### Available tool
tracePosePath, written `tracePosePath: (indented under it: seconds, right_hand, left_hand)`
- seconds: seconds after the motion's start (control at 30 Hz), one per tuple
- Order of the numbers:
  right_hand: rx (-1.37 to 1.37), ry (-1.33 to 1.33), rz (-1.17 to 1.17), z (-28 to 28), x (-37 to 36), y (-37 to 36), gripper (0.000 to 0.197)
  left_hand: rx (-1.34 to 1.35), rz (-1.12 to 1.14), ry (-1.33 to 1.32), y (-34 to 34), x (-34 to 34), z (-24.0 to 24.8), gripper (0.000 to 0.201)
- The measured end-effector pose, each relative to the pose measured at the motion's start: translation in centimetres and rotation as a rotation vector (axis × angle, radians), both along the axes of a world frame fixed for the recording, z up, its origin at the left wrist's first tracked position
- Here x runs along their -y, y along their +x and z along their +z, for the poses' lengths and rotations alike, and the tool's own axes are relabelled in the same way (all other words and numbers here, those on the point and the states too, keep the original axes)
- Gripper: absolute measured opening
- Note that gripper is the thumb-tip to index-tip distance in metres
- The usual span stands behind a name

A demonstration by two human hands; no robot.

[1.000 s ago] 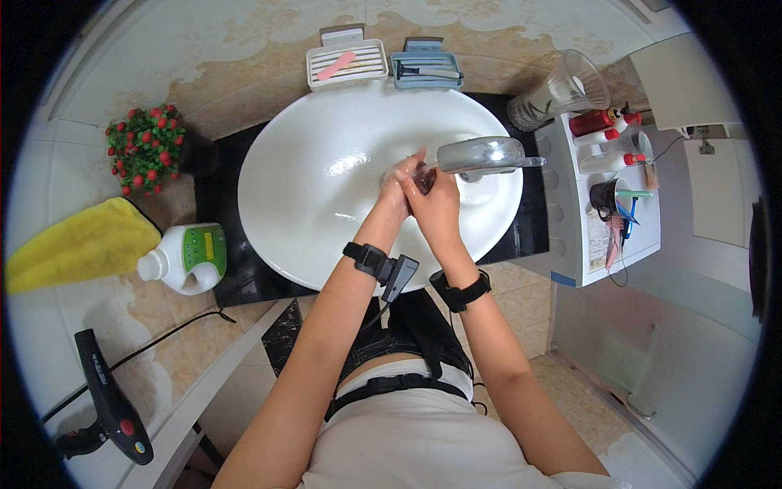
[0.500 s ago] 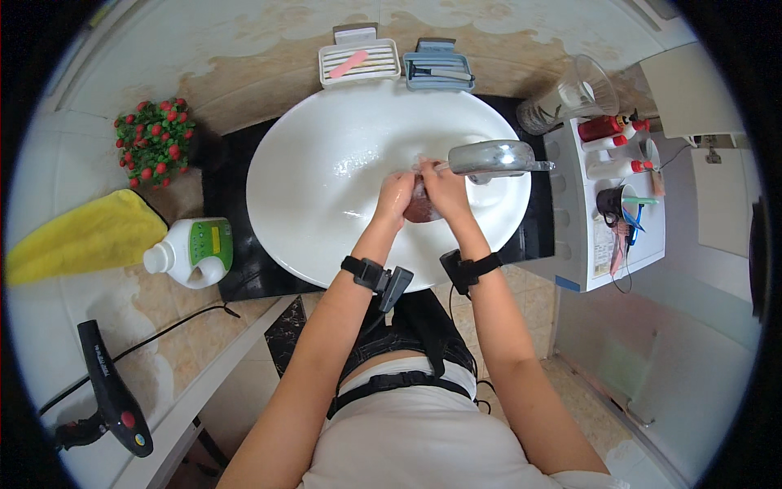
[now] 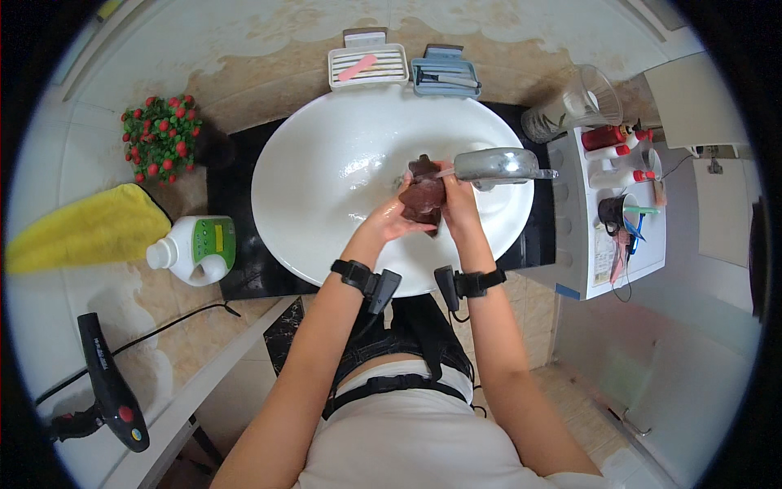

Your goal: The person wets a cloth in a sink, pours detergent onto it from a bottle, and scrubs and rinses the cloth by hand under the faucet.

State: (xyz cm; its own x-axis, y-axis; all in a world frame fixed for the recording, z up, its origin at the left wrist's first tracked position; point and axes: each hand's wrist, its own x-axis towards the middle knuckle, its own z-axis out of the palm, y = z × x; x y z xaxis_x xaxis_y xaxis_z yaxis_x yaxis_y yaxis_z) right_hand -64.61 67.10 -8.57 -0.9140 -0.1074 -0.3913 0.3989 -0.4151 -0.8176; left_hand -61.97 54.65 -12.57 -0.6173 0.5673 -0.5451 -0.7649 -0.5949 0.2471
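Note:
A wet, dark-brown item [image 3: 423, 200] with an uneven outline lies across both hands over the white oval sink [image 3: 305, 167]; its kind is unclear. My left hand [image 3: 388, 220] cups its left side and underside, thumb toward the top. Along the right edge, my right hand [image 3: 461, 205] grips it, with most of its fingers hidden behind. The chrome faucet [image 3: 505, 165] reaches in from the right, and a thin stream of water runs from it onto the item's upper part.
Behind the sink hang a white soap dish [image 3: 366, 77] and a blue-grey dish [image 3: 445, 81] holding a razor. To the left are a white jug [image 3: 195, 248], yellow cloth [image 3: 90, 228], red-berried plant [image 3: 163, 138] and black hair dryer [image 3: 114, 391]. Bottles and a cup [image 3: 615, 210] top a white cabinet at right.
My hands have parted from close together under the stream, and the brown item now shows spread out between them. The view has shifted slightly.

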Motion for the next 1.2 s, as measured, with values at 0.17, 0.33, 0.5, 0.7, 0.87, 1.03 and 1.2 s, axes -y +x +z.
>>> tracePosePath:
  seconds: [0.17,0.33,0.5,0.7,0.87,1.03,1.2]
  right_hand:
    - [-0.42,0.825,0.026,1.2,0.1,2.1,0.042]
    - [-0.361,0.934,0.079,2.8,1.0,4.1,0.043]
    - [-0.328,0.945,0.001,2.1,0.6,3.3,0.031]
    - [-0.415,1.036,-0.026,0.8,-0.2,2.5,0.02]
    - [-0.353,1.213,0.149,0.4,-0.6,1.9,0.024]
    - [-0.256,1.229,0.225,0.8,-0.9,2.1,0.027]
    - [-0.391,0.923,0.108,0.4,-2.0,2.9,0.021]
  left_hand:
    - [-0.12,0.231,0.018,-1.3,-2.2,-1.1,0.054]
    - [-0.061,0.282,-0.12,-3.3,-3.2,-0.1,0.03]
    - [-0.048,0.311,-0.127,-3.5,-3.9,-0.7,0.027]
    - [-0.099,0.366,-0.353,-2.6,-4.6,0.2,0.021]
    - [-0.129,0.369,-0.361,-1.8,-3.8,-0.2,0.023]
    - [-0.127,0.272,-0.616,-1.2,-2.4,1.7,0.026]
    - [-0.489,0.392,-1.289,-1.4,-0.3,5.3,0.036]
